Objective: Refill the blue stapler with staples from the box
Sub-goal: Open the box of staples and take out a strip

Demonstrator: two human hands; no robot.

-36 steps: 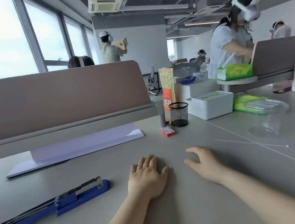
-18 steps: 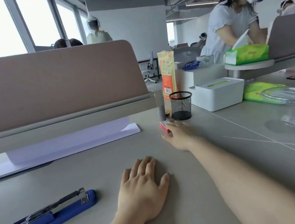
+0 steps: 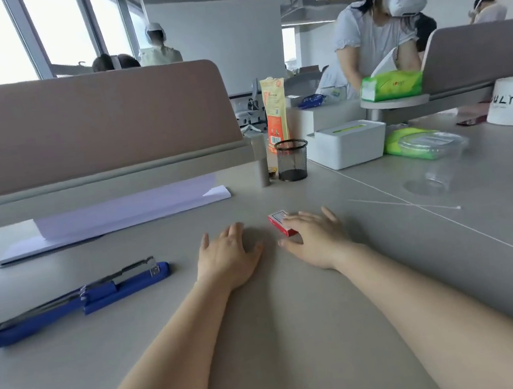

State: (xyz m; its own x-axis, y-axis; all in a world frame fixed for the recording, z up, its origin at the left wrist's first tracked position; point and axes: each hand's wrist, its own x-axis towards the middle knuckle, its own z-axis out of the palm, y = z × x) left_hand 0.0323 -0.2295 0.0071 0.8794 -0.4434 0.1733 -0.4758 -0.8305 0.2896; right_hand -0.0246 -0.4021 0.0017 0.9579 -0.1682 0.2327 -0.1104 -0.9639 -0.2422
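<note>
The blue stapler (image 3: 75, 300) lies swung open flat on the grey desk at the left, its metal staple rail facing up. My left hand (image 3: 227, 257) rests palm down on the desk to the right of it, fingers apart and holding nothing. The small red staple box (image 3: 279, 222) lies on the desk just right of my left hand. My right hand (image 3: 315, 238) covers the box's right side, fingers laid over it and thumb at its near corner. The box is closed as far as I can see.
A black mesh pen cup (image 3: 292, 159) and an orange packet (image 3: 275, 109) stand behind the box. A white tissue box (image 3: 348, 143), a clear plastic cup (image 3: 434, 156) and a cotton swab (image 3: 408, 204) lie to the right. Paper (image 3: 114, 221) sits under the desk divider (image 3: 87, 129). People work beyond.
My right hand reached out to the red box by the mesh cup and drew it back toward me, beside my left hand. The left hand stayed flat on the desk.
</note>
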